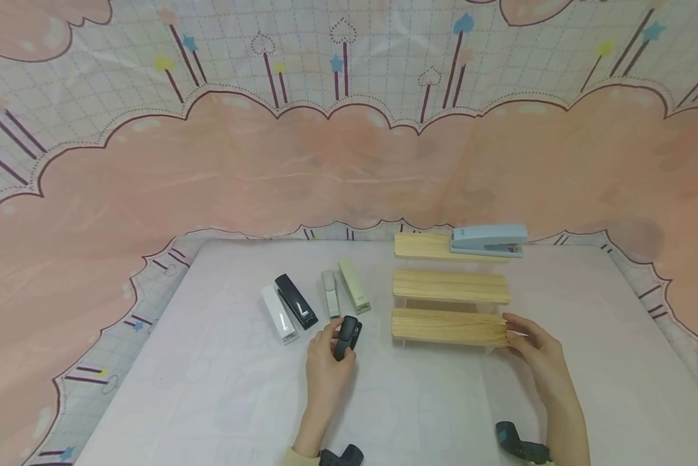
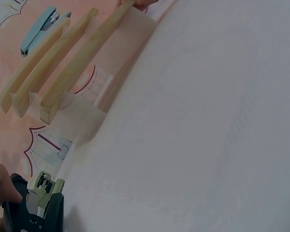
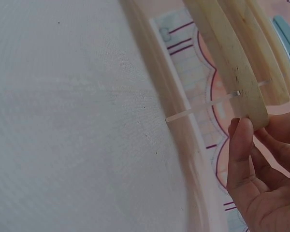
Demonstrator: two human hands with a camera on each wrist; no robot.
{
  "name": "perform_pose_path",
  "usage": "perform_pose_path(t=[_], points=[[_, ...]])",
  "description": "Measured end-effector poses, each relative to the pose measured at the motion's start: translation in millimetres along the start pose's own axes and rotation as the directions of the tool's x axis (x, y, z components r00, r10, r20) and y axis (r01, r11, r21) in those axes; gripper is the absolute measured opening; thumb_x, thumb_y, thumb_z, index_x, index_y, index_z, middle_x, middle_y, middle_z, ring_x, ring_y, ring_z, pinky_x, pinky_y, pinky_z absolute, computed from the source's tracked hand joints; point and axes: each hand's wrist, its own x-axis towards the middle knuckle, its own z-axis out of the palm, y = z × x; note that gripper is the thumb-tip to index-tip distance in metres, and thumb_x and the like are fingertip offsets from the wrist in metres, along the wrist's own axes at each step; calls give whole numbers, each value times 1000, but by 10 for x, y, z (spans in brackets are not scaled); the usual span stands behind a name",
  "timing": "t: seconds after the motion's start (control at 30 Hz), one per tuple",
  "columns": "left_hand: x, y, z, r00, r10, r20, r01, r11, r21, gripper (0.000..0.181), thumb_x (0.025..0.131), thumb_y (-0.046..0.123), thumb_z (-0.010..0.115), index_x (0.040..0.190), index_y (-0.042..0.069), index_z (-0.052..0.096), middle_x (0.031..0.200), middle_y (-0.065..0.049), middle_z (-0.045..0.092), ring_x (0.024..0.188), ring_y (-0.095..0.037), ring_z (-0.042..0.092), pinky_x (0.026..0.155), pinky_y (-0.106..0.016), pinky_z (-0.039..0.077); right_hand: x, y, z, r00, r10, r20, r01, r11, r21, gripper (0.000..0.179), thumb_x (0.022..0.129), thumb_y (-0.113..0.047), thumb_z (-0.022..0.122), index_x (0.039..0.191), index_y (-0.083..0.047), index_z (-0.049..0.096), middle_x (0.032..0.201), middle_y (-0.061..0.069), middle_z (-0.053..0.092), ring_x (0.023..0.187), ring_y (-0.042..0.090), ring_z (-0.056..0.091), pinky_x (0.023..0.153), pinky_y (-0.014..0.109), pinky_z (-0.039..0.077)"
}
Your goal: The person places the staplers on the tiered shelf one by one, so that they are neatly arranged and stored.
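Between the thumb and fingers of my left hand (image 1: 327,367) is a small black stapler (image 1: 346,338), held close over the white table. My right hand (image 1: 540,357) pinches the right end of the lowest board of a three-tier wooden rack (image 1: 448,328); in the right wrist view the thumb lies on the front of that board (image 3: 232,72) and the fingers go behind it. A light blue stapler (image 1: 489,239) sits on the top board, toward its right end. Just beyond the left hand lie a small pale stapler (image 1: 330,294) and a light green stapler (image 1: 354,285).
A white stapler (image 1: 279,315) and a larger black stapler (image 1: 296,301) lie side by side left of the pale ones. Clear supports (image 3: 203,106) hold up the rack's boards. A patterned pink cloth (image 1: 326,168) hangs behind the white table (image 1: 226,388).
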Motion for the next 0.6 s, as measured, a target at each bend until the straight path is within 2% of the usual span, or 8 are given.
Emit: perform_pose_path(t=[0.27,0.6], points=[[30,-28,-63,999,27,22,-27,1000,-1,54,73,-1,66,125,14,62,104,-9,65,86,-16,54,73,-27,40,-31,-1,14,1000,2,-5,-2,1000,1,43,95,-10,57,133,8,47,103,-25,59,88,-6,59,74,13,52],[82,-6,-130,993,112,23,-113,993,16,54,73,-3,65,124,13,62,102,-8,66,85,-16,52,73,-28,40,-40,-15,27,1000,14,-12,-14,1000,-19,44,95,-11,56,134,8,47,101,-26,59,87,-6,59,74,13,52]])
